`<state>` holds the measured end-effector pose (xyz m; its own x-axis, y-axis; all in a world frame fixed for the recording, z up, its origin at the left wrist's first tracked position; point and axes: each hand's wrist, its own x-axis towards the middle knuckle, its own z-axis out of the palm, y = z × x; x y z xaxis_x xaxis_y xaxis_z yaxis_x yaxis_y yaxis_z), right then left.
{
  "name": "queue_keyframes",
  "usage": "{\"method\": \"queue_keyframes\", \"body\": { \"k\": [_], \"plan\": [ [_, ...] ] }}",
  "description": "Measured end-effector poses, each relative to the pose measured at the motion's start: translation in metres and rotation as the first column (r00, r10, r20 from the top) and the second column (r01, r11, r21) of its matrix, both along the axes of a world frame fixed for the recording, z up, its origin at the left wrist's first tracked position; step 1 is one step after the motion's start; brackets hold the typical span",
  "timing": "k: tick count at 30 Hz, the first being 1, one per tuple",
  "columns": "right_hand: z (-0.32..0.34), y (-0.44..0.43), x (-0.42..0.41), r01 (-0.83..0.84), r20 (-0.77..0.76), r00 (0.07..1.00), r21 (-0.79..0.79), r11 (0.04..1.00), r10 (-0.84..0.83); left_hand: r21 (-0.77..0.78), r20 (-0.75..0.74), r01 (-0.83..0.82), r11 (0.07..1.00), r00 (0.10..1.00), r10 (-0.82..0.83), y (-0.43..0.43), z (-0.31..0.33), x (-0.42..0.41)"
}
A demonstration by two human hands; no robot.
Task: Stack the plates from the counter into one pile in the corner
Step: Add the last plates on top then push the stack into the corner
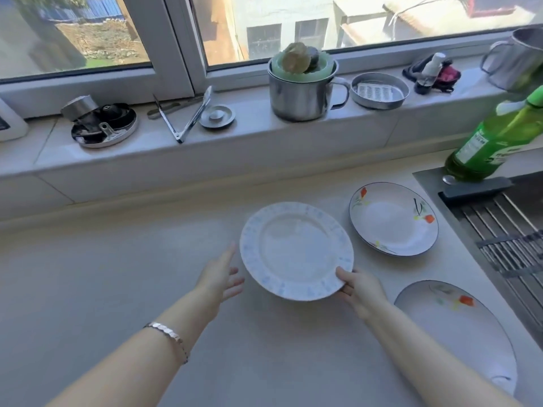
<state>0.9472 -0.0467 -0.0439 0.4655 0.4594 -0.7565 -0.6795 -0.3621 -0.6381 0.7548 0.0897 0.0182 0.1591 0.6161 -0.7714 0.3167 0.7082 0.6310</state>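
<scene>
A white plate with a pale blue patterned rim (296, 249) is held slightly tilted over the middle of the counter. My right hand (360, 292) grips its near right edge, thumb on the rim. My left hand (221, 276) is open just left of that plate, fingers apart, a small gap from the rim. A white plate with red and green flowers (393, 220) lies flat to the right. A second flowered plate (458, 330) lies at the near right, cut by the frame's lower edge.
A sink with a metal rack (505, 230) borders the counter on the right, a green bottle (496, 139) behind it. The window sill carries a steel mug (299, 92), a grater bowl (379, 91), tongs (188, 116), a lid (217, 116) and a round tin (104, 124).
</scene>
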Motion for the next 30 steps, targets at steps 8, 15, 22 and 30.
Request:
{"method": "queue_keyframes", "body": {
  "k": [8, 15, 22, 30],
  "plan": [
    [0.055, -0.064, -0.014, -0.176, 0.114, 0.981, 0.157, 0.972, 0.159, -0.197, 0.26, -0.078, 0.977, 0.957, 0.129, -0.026, -0.017, 0.003],
    [0.049, -0.097, -0.021, 0.115, 0.242, 0.965, -0.056, 0.992, -0.098, -0.063, 0.139, -0.242, 0.968, 0.959, 0.249, -0.04, -0.016, -0.007],
    [0.012, -0.18, 0.034, 0.329, 0.586, 0.758, -0.722, 0.608, 0.286, 0.087, 0.088, -0.225, 0.971, 0.972, 0.217, -0.054, -0.009, -0.024],
    [-0.007, -0.206, 0.029, 0.405, 0.489, 0.868, -0.598, 0.692, -0.085, 0.061, 0.051, -0.193, 0.979, 0.98, 0.19, -0.066, -0.025, -0.034]
  ]
}}
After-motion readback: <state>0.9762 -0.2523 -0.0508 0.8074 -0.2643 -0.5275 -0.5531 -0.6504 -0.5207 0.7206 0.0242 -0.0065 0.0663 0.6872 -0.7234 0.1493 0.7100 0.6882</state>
